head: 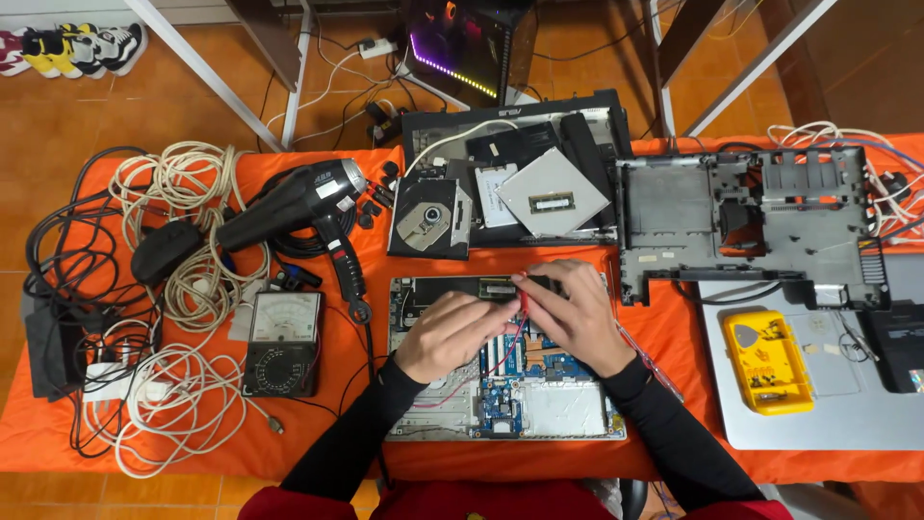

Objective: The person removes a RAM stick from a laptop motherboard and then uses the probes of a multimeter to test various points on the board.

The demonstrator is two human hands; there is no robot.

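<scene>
An opened laptop base (539,404) with a blue circuit board lies on the orange table in front of me. Both my hands rest over its upper middle. My left hand (452,332) is curled, fingers closed toward a thin red wire (510,349) that runs down over the board. My right hand (568,313) pinches a small dark part with a red tip near the memory slot (486,287). What exactly each hand grips is partly hidden by the fingers.
A black heat gun (294,202) and an analog multimeter (282,344) lie left of the laptop among coiled white and black cables (183,279). Behind are an optical drive (430,217), a grey drive caddy (551,193) and an empty laptop chassis (751,217). A yellow case (767,361) sits right.
</scene>
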